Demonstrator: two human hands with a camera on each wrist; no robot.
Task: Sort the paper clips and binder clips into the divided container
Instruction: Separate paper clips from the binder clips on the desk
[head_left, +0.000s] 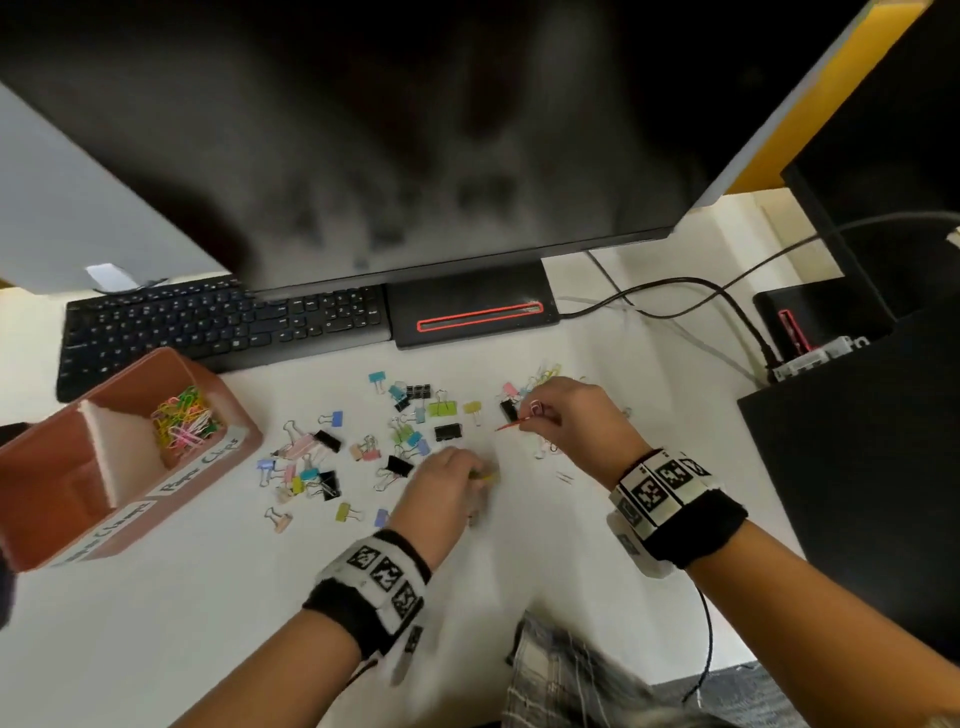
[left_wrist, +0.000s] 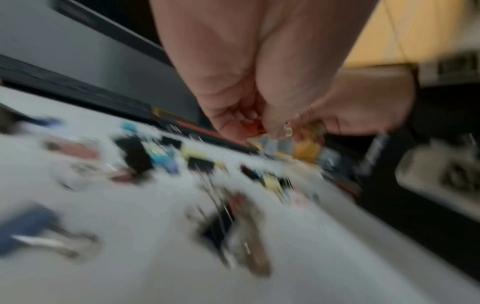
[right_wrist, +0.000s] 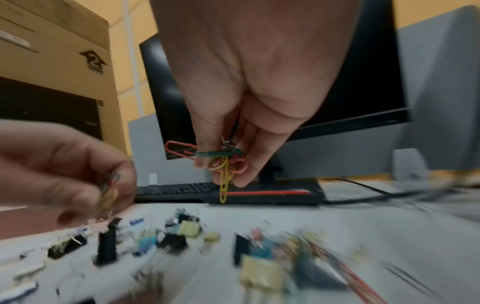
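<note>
- Paper clips (right_wrist: 225, 162) bunched in the right hand (head_left: 569, 415): red, green, yellow and pink wires pinched between thumb and fingertips, one yellow clip dangling below the pinch, a red one sticking out toward 9 o'clock.
- More paper clips (right_wrist: 107, 195) apparently gripped in the left hand (head_left: 447, 480), fingers curled round them; blurred, so colours and count unclear.
- Step in hand, by judgement: gathering paper clips off the worktop (head_left: 519, 561), both hands loaded.
- Loose paper clips (head_left: 545, 375) left at 12 o'clock of the right hand, a few more (head_left: 548, 447) just beside it at 6 o'clock.
- Binder clips (head_left: 395, 431) scattered on the worktop from 9 to 12 o'clock of the left hand, none yet visible in the container.
- Divided container (head_left: 78, 540) well apart at 9 o'clock of both hands, tilted toward the camera; far compartment already holding a heap of coloured paper clips (head_left: 184, 421), near compartment looking bare.
- Next move, probably: carry toward 9 o'clock, over the binder clips, and release above the far compartment, grip kept firm so the dangling clip stays put.
</note>
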